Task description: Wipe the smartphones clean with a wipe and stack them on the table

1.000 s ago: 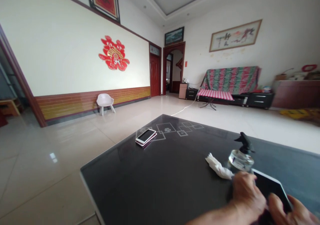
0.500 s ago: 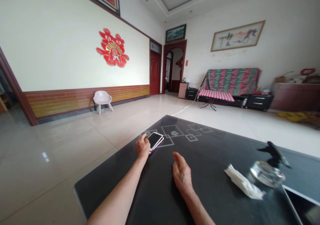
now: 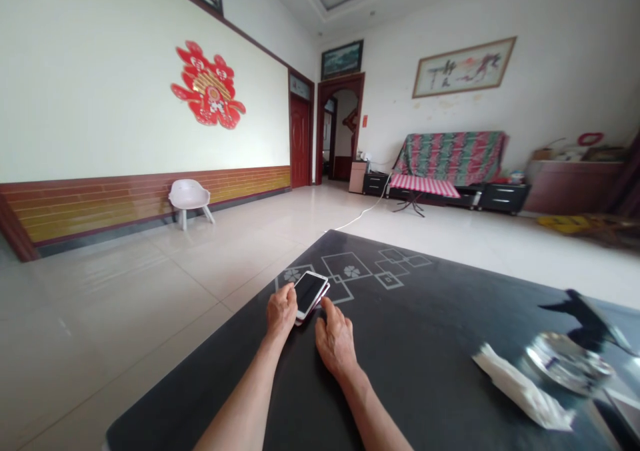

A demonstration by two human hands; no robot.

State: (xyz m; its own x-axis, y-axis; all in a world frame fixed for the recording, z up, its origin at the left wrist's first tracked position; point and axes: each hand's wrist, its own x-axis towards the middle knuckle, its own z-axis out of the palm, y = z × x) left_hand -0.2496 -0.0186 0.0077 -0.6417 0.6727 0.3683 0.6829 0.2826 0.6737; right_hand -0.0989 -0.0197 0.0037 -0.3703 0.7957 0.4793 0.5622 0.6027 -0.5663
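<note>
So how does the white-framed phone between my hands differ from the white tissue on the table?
Shape: the phone is a flat rectangle, while the tissue is a crumpled strip. Colour: the phone has a dark screen inside its white frame; the tissue is white all over. Contact: your left hand is at the phone's edge, while no hand touches the tissue. Both show white.

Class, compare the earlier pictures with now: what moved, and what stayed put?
The left hand and right hand have come away from the tablet and crossed the table leftward. The left now touches the white phone; the right has closed in beside it. The tissue and black sprayer stayed put.
</note>
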